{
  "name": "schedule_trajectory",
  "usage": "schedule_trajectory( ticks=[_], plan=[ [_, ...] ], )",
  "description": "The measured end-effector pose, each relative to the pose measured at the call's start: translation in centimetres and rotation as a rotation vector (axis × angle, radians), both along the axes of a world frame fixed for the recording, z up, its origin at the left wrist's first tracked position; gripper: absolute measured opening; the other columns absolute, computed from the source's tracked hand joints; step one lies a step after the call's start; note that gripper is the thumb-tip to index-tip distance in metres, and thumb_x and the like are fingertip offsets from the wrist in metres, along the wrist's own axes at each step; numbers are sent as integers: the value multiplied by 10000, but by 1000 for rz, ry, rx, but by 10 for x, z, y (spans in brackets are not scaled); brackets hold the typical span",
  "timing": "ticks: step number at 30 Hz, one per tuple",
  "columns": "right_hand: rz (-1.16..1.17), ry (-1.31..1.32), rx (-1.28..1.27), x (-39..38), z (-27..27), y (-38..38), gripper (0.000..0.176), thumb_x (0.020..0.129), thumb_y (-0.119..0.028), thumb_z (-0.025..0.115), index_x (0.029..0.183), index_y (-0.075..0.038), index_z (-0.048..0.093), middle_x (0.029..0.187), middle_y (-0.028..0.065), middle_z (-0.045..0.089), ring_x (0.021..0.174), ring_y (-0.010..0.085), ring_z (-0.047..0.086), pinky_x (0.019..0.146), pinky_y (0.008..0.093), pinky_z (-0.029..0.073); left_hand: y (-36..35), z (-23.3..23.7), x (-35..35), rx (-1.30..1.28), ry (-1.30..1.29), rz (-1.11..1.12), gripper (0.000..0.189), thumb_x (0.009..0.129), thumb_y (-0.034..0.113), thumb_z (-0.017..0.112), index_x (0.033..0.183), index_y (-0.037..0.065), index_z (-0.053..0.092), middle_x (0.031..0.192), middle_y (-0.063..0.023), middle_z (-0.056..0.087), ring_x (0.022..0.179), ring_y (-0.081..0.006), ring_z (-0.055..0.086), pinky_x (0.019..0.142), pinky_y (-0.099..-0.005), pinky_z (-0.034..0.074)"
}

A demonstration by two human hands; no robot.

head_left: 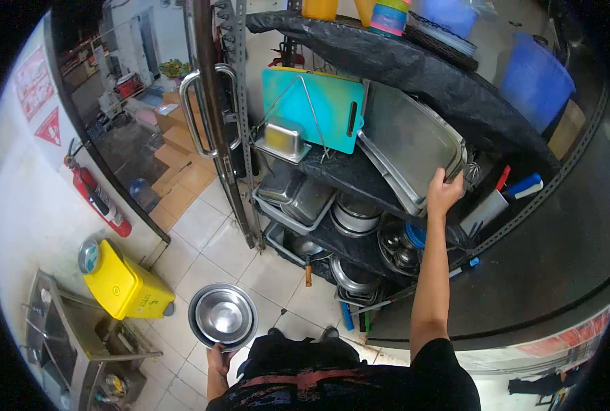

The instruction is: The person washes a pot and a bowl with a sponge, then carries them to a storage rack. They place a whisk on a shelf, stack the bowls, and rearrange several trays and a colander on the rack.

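Note:
My left hand [218,357] grips the near rim of some nested steel mixing bowls [224,314], held low over the tiled floor. Further up and to the right, my right hand [444,192] is closed on the edge of a large metal baking tray [414,130]. That tray leans with others on a shelf of the rack. Left of the trays stands a turquoise cutting board [318,103] behind a small steel pan [284,137]. A whisk [472,170] and a metal holder [484,209] with red and blue handles are close to my right hand.
Lower shelves hold steel pans [308,198], pots [355,216] and a blue-edged container [414,235]. A blue bucket [534,79] stands on top. Leftward are a glass door handle [198,113], a yellow bin [130,288], a fire extinguisher [98,195] and a steel sink [58,335].

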State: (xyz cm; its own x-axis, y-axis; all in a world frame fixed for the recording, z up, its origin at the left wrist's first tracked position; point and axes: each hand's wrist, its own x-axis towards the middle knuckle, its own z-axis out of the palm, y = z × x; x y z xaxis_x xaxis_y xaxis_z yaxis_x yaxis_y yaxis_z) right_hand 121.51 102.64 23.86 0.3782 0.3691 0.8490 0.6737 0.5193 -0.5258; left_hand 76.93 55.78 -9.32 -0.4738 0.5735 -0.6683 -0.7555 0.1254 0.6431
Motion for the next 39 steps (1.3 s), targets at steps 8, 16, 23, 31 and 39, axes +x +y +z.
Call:
schedule_trajectory(
  ticks=[8,16,23,31,39],
  plan=[
    [231,20,47,-37,18,101,401,810,-120,620,1122,129,578,950,250,687,874,332,682,797,408,506,-32,-20,19,-23,-51,116,509,777,-23,395,1281,45,381,1136,-201,550,951,-371,649,785,-502,611],
    [260,-97,-72,-78,38,169,394,799,-289,636,952,75,645,924,290,665,886,460,643,803,482,500,-28,-30,60,-108,-54,229,364,816,45,462,1179,18,474,1067,-123,554,931,-313,645,775,-437,620],
    [233,-180,-209,-110,11,227,522,831,-407,618,1030,76,624,1042,325,631,999,478,604,901,521,460,-14,-13,98,-27,-84,236,459,766,9,481,1225,3,471,1141,-140,574,1018,-309,619,867,-493,575],
    [378,-113,-99,-129,-57,52,274,895,-157,610,1118,-3,572,1032,179,623,976,323,599,874,420,462,-9,6,114,-129,-20,207,467,779,6,487,1243,23,440,1121,-139,571,958,-312,635,831,-503,582],
    [268,363,-1117,-32,-363,-29,435,862,-267,724,1131,-63,450,683,53,574,498,142,554,404,294,494,19,-5,74,-308,-44,59,477,792,48,536,1258,9,444,1160,-173,557,1000,-337,616,842,-523,566]
  ],
)
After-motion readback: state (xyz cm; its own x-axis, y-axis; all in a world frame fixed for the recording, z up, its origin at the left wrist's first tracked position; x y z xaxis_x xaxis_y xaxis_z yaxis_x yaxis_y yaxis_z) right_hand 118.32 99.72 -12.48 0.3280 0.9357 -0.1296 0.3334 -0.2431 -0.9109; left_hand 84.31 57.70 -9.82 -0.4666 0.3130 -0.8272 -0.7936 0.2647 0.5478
